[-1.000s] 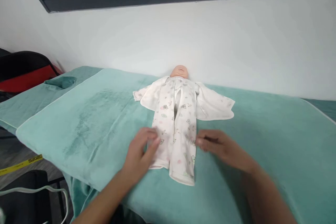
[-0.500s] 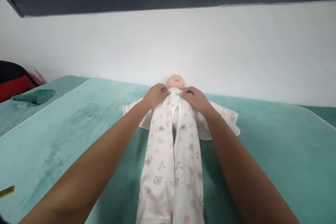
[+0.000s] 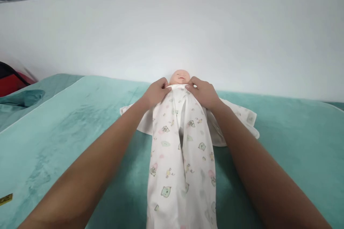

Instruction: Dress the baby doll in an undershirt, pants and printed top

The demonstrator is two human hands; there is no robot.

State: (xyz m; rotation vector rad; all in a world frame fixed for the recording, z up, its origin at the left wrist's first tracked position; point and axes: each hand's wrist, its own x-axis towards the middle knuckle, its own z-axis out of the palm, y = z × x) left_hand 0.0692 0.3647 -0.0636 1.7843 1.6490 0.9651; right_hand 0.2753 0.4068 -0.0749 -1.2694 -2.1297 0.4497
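Note:
A baby doll [image 3: 180,76] lies face up, its head against the wall. White baby pants [image 3: 166,157] with small animal prints stretch from just below its chin toward me, with a gap between the legs. My left hand [image 3: 156,93] pinches the left side of the waistband. On the opposite side, my right hand [image 3: 204,94] grips the waistband between thumb and fingers. Beneath the pants, a white shirt [image 3: 243,114] spreads out to both sides. The doll's torso and limbs are hidden by the clothes.
A teal plush cover [image 3: 77,128] spreads under everything and meets a white wall [image 3: 107,35] behind the doll. A red and black item [image 3: 12,82] stands at the far left. A small yellow strip [image 3: 5,199] lies at the near left edge.
The waistband has risen slightly toward the doll's chin, with both hands still on it and a little farther apart. The view has tilted downward.

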